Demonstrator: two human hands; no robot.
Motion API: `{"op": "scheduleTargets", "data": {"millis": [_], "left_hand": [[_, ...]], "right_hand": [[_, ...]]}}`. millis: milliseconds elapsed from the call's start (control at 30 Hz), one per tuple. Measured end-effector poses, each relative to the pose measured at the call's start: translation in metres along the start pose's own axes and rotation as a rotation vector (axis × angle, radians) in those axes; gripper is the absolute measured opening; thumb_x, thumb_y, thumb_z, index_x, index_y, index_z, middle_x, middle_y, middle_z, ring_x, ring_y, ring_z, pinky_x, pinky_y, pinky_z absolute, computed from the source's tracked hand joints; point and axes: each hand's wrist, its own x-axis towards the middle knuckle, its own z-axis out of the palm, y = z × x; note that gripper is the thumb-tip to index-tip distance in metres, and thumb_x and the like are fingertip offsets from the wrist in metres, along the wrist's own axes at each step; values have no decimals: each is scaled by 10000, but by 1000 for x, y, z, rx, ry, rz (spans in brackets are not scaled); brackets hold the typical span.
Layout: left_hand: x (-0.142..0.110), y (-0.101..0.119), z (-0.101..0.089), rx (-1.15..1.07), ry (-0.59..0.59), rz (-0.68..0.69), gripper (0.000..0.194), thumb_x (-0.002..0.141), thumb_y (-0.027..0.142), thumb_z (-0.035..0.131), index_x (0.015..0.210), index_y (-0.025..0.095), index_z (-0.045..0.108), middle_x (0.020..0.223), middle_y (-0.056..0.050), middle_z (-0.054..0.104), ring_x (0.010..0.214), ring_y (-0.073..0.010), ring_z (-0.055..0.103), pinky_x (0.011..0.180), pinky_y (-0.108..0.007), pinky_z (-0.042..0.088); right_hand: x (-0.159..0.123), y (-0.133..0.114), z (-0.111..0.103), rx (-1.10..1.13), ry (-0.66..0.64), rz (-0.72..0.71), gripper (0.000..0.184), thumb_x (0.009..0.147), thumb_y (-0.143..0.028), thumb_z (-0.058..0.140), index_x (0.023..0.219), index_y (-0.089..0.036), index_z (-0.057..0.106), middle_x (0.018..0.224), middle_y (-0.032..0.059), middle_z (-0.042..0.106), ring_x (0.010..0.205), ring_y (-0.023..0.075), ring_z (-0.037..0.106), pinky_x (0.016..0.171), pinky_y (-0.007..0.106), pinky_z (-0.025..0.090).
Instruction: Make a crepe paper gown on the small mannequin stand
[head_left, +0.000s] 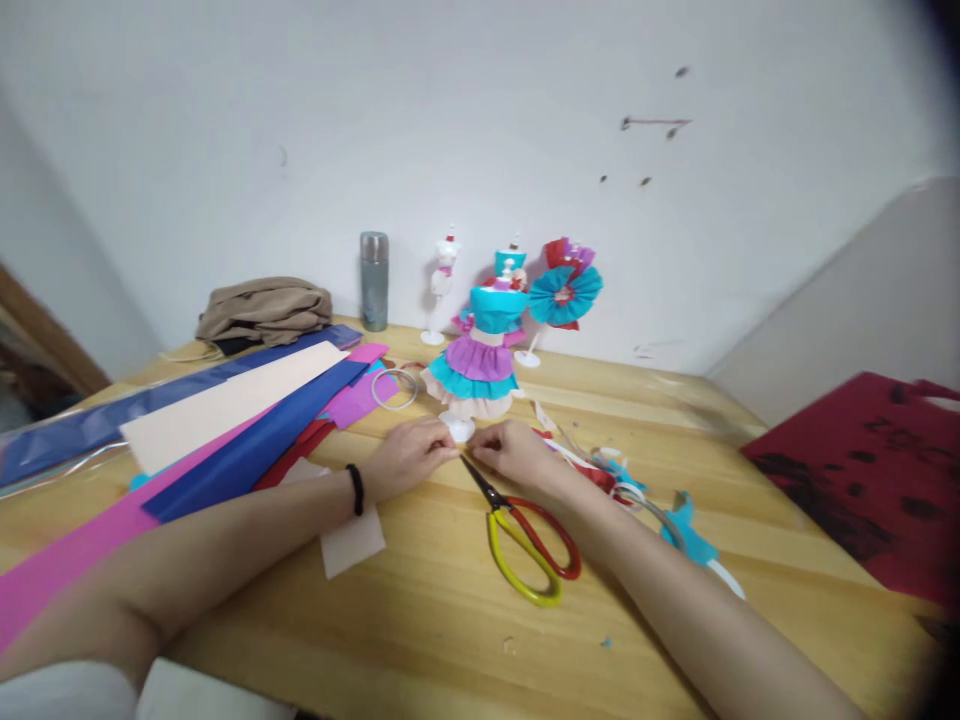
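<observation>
A miniature dress form [499, 310] wears a turquoise crepe-paper top and a ruffled skirt of purple, turquoise and cream tiers. Its round white base [459, 427] rests on the table between my hands. My left hand [412, 455] is closed, with its fingertips at the left edge of the base. On the other side, my right hand [514, 450] is also closed, its pinched fingers at the base's right edge. Between my forearms lie scissors [517, 535] with one yellow and one red handle, their tip pointing at the base. My fingers partly hide the base's rim.
Crepe-paper sheets [262, 450] and a tape ring [394, 390] lie left. A small stand [442, 270] and a turquoise paper flower [564, 293] stand behind, near a flask [374, 282] and brown cloth [266, 310]. Paper scraps [686, 535] lie right, near a red bag [862, 480].
</observation>
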Motion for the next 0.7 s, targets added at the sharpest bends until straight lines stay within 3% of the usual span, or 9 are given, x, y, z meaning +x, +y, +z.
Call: {"op": "scheduleTargets", "data": {"millis": [133,300,500,700], "left_hand": [[-3,1,-1,143,-49,11,343,997,316,448,725,160,588,768,-27,629,777,-162,554,719,-283,378],[-4,2,-4,154,-44,-59,478,1018,395,398,665,155,615,698,-25,624,697,-149,547,649,-278,346],[-1,11,-7,161,-63,-77,452,1024,332,385,745,155,695,778,-63,706,766,-173,626,713,-285,409],[1,11,-6,180,-69,-37,471,1029,334,364,739,156,690,798,-82,727,786,-184,657,730,-290,434]], "right_hand": [[-11,-19,6,-193,-58,-54,161,789,-172,584,658,-155,676,647,38,649,599,142,513,591,262,299],[-13,-27,17,-318,-178,-110,167,857,-145,512,828,-150,676,790,55,698,678,143,568,631,232,352],[-3,-35,7,-410,-298,-141,203,905,-195,513,910,-146,709,896,70,743,784,151,634,698,218,405],[8,-57,13,-531,-289,-51,294,945,-238,469,961,-145,748,1042,138,760,910,208,686,741,249,429]]}}
